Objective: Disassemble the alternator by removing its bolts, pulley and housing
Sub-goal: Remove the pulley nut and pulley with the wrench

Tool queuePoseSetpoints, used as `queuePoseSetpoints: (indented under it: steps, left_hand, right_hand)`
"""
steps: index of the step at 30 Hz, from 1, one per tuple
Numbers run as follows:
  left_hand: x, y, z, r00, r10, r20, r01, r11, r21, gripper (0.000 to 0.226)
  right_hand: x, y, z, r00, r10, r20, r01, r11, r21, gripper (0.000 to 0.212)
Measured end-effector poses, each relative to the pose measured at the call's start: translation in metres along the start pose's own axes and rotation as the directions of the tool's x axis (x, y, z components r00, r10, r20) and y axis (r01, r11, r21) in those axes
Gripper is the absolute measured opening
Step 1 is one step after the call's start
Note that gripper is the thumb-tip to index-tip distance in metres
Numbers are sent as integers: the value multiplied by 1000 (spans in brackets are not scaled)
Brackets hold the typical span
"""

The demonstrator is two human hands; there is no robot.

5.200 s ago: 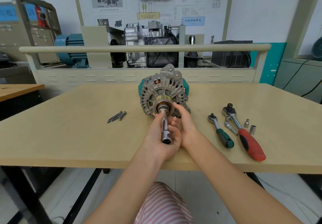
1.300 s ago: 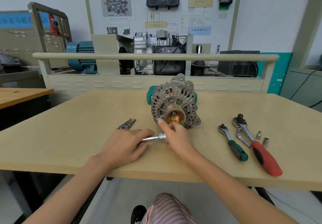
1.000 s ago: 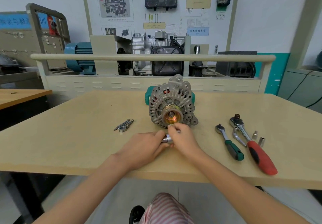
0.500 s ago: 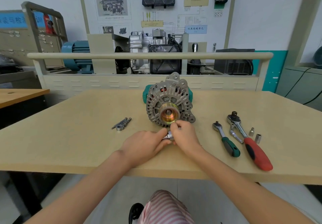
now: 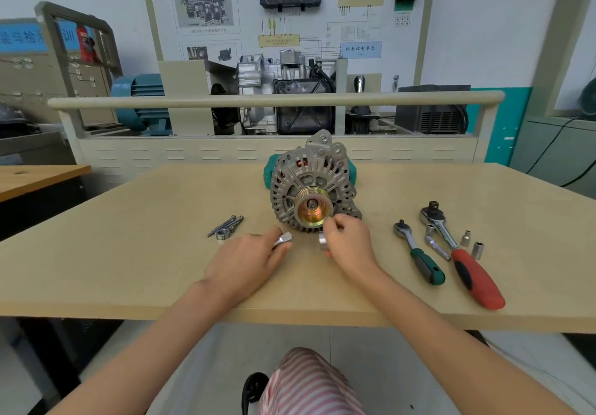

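The grey alternator (image 5: 314, 169) stands upright on the wooden table (image 5: 129, 253), its brass-coloured pulley (image 5: 312, 208) facing me with the shaft end bare. Just in front of it my left hand (image 5: 248, 259) holds a long silver socket tool (image 5: 283, 239) by its shaft. My right hand (image 5: 350, 242) pinches a short silver socket piece (image 5: 323, 241) a little to the right of that tool; the two pieces are apart. Removed long bolts (image 5: 227, 225) and a nut (image 5: 222, 234) lie to the left of the alternator.
Right of the alternator lie a green-handled ratchet (image 5: 419, 258), a red-handled ratchet (image 5: 464, 259), a small adapter (image 5: 435, 246) and two small sockets (image 5: 471, 244). A green object (image 5: 268, 172) sits behind the alternator. A railed display bench (image 5: 274, 101) runs along the table's far edge.
The long tool came off the pulley shaft and was brought down to the table. My hands, together on it half a second ago, have drawn apart, each holding one piece.
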State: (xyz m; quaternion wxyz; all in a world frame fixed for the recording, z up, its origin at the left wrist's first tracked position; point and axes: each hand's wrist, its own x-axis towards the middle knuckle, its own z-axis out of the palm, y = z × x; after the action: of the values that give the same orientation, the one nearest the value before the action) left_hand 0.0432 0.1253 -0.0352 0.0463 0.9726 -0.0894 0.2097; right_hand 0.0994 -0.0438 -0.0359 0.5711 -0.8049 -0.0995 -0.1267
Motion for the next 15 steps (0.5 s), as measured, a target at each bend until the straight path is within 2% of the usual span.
queuePoseSetpoints:
  steps: [2, 4, 6, 9, 12, 15]
  left_hand:
    - [4, 19, 1, 999, -16, 35, 19, 997, -71, 30]
    - [13, 39, 2, 994, -29, 109, 47, 985, -167, 23]
    - [24, 61, 3, 984, -20, 175, 65, 965, -254, 15]
    - [42, 91, 3, 978, -7, 209, 79, 938, -338, 8]
    - [63, 120, 3, 973, -23, 231, 66, 982, -178, 13]
    - [80, 147, 8, 958, -1, 286, 19, 998, -60, 25]
  right_hand:
    - [0, -3, -1, 1000, -5, -6, 5, 1000, 19, 33]
    - [8, -9, -11, 999, -35, 18, 35, 999, -35, 29]
    - [19, -19, -27, 994, -55, 100, 70, 986, -154, 30]
    - [39, -29, -62, 966, 59, 250, 23, 950, -312, 36]
    - [56, -33, -98, 956, 153, 251, -7, 866, -500, 31]
    - [71, -31, -118, 965, 155, 211, 30, 734, -678, 28]
